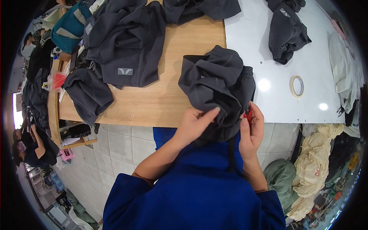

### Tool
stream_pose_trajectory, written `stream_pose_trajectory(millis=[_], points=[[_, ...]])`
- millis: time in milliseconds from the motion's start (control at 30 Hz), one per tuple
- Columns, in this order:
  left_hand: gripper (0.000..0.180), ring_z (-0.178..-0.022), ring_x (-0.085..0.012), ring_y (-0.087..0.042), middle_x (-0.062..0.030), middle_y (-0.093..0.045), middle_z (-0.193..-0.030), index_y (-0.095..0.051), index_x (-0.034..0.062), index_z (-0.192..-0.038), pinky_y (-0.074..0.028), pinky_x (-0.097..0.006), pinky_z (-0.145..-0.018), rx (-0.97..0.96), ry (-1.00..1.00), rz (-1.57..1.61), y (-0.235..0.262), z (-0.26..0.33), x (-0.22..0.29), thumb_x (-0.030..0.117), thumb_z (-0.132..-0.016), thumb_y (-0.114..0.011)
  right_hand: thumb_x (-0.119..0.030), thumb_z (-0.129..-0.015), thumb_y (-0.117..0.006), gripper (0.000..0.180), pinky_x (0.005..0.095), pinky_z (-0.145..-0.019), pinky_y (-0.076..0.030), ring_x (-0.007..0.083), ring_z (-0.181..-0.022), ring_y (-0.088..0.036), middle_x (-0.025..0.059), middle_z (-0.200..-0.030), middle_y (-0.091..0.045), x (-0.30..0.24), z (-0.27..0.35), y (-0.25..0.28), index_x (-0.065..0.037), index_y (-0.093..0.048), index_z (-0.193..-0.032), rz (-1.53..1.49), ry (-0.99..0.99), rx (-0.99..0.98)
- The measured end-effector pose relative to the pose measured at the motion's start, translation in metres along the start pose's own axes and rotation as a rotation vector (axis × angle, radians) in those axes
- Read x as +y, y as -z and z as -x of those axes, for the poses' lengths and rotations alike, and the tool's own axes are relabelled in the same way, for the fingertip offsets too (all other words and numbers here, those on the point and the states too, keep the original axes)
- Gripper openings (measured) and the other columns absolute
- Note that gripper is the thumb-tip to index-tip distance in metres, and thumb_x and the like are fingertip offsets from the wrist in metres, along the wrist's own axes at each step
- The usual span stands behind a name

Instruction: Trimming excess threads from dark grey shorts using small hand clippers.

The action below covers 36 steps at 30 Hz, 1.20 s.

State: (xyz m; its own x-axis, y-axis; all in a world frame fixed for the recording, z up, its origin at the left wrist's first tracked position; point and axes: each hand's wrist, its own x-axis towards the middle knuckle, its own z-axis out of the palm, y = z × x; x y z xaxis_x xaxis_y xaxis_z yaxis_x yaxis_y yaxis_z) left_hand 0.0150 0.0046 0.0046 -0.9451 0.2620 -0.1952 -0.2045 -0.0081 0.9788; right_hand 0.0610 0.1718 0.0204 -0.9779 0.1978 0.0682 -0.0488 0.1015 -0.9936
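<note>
A bunched dark grey garment (214,78) with gathered, elastic-looking edges lies at the table's front edge, partly hanging over it. My left hand (196,124) is closed on its near fold, thumb on top; the other fingers are hidden in the cloth. In my right hand (252,132) is a small red tool, which looks like thread snips (249,115), held between thumb and fingers close to the garment's right side. The tool's tip is hard to make out. A dark strip of cloth or cord (231,153) dangles below the garment against my blue top.
More dark grey garments (126,50) are piled at the left, one (89,94) overhanging the front edge. Another (287,34) lies on the white tabletop (253,42), near a tape roll (296,86). Cream cloth (316,165) is heaped at lower right. People sit at far left.
</note>
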Motion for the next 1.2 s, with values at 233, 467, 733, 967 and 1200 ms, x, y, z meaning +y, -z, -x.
stream_pose_trajectory(millis=[233,467,733,967,1200], points=[[0.023,-0.069,-0.0074,-0.060,-0.0015,-0.066,-0.081,-0.064,0.0059,-0.091,-0.046,-0.019,-0.061,-0.133,0.388,0.666,0.016,-0.007,0.023,0.026,-0.094,-0.055,0.000,-0.081,-0.061,0.035,0.0248,-0.076,-0.046,0.0183,-0.085,-0.059,0.0119,-0.100,-0.060,-0.002,0.000,0.002,0.001,-0.056,-0.116,0.190,0.118,-0.068],[0.024,-0.074,-0.0075,-0.059,-0.0019,-0.066,-0.086,-0.064,0.0076,-0.094,-0.046,-0.020,-0.063,-0.125,0.403,0.807,0.014,-0.003,0.022,0.028,-0.096,-0.051,0.004,-0.072,-0.066,0.035,0.0282,-0.071,-0.048,0.0238,-0.079,-0.059,0.0134,-0.094,-0.062,-0.007,-0.011,-0.003,0.000,-0.064,-0.106,0.321,0.318,-0.042],[0.020,-0.075,-0.0089,-0.061,-0.0033,-0.067,-0.088,-0.064,0.0069,-0.096,-0.047,-0.022,-0.063,-0.103,0.401,0.767,0.016,-0.004,0.027,0.023,-0.095,-0.052,0.002,-0.067,-0.069,0.037,0.0284,-0.061,-0.044,0.0232,-0.069,-0.056,0.0111,-0.088,-0.062,-0.013,-0.018,-0.001,-0.002,-0.066,-0.104,0.433,0.440,-0.068],[0.018,-0.071,-0.0082,-0.061,-0.0043,-0.066,-0.083,-0.064,0.0045,-0.093,-0.050,-0.020,-0.062,-0.088,0.360,0.702,0.021,-0.005,0.030,0.021,-0.093,-0.056,0.000,-0.065,-0.070,0.038,0.0289,-0.060,-0.044,0.0234,-0.067,-0.056,0.0106,-0.086,-0.062,-0.019,-0.018,0.001,-0.002,-0.066,-0.103,0.478,0.464,-0.085],[0.017,-0.071,-0.0094,-0.062,-0.0054,-0.066,-0.082,-0.064,0.0027,-0.092,-0.051,-0.021,-0.063,-0.087,0.342,0.690,0.021,-0.003,0.031,0.018,-0.092,-0.058,0.000,-0.064,-0.070,0.038,0.0286,-0.059,-0.044,0.0229,-0.067,-0.056,0.0102,-0.085,-0.062,-0.019,-0.018,0.000,-0.002,-0.067,-0.102,0.492,0.484,-0.109]])
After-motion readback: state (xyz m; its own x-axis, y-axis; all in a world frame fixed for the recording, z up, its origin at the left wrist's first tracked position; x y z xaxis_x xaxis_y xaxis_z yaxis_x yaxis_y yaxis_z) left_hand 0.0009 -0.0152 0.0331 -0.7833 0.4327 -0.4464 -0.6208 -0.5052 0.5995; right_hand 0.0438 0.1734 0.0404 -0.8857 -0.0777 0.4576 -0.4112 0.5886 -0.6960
